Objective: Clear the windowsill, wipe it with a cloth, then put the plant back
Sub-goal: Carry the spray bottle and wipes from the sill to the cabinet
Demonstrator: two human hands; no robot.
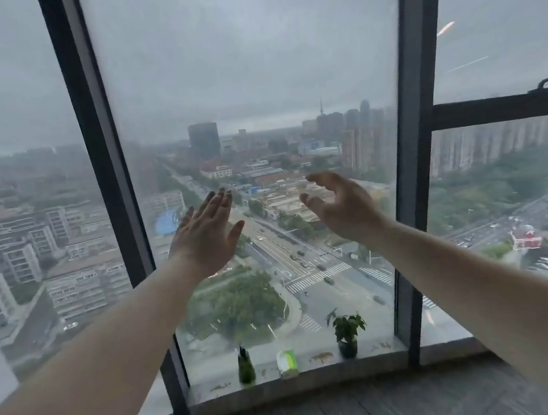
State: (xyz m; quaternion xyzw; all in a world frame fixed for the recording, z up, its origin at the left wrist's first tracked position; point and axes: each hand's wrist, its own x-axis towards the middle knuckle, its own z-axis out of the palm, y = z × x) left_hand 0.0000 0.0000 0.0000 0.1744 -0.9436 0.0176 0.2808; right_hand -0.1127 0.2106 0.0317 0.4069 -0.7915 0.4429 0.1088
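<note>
Both open hands, the left hand (205, 236) and the right hand (341, 204), hung empty in clear air, well above the pale stone windowsill (320, 369). Far below them three obstacles stood apart on it: a dark green bottle (245, 366), a green-and-white tissue pack (287, 364) and a small leafy potted plant (347, 334). Bare gaps lay between these.

High-rise room, flat or office, can't tell which. Floor-to-ceiling glass (253, 106) in dark frames (97, 160), city far below. Low stone sill (320, 369) under the raised hands holds plant (346, 333), tissue pack (287, 363), green bottle (245, 366). Grey plank floor (360, 414).
</note>
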